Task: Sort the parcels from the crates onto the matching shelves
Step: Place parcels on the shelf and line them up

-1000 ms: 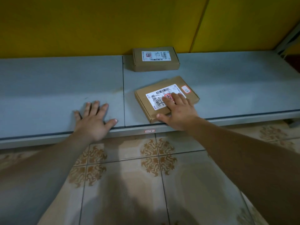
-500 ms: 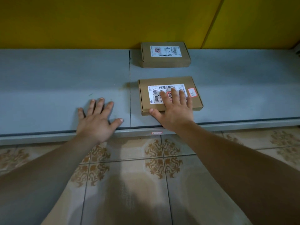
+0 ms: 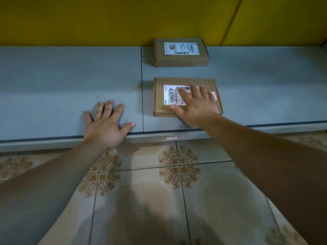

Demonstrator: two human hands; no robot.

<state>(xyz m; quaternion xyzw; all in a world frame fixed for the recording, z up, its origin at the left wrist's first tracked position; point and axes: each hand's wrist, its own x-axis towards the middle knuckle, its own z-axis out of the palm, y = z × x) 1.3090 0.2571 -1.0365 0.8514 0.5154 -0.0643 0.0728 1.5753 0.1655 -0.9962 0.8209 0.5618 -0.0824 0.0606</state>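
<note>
**Inspector:** State the change.

**Assessor:** A second ago the near parcel lay askew on the shelf. It now sits square to the front lip and parallel to the far parcel, which stands apart from it at its 12 o'clock, against the yellow wall.

**Inspector:** Hands?

**Assessor:** The right hand lies flat on the near parcel's top, fingers straight and spread across the label, thumb out toward the near-left corner. It is pressing, not grasping. The left hand, at the parcel's 8 o'clock, is splayed palm-down on bare shelf just left of the panel seam, holding nothing, as before.

**Inspector:** Meaning for the task?

**Assessor:** In my judgement this parcel is placed, with only the release outstanding. A small tag on the lip sits at its 6 o'clock; its marking is too small to read, so I cannot confirm the match. No crates are in view.

**Inspector:** Materials?

**Assessor:** Both parcels are flat, rectangular brown cardboard mailers with crisp edges and white barcode labels. The near one also carries a red-bordered sticker, partly covered. The shelf is smooth matt grey panel, probably painted metal, so a box should slide readily. The floor is glossy patterned tile.
</note>
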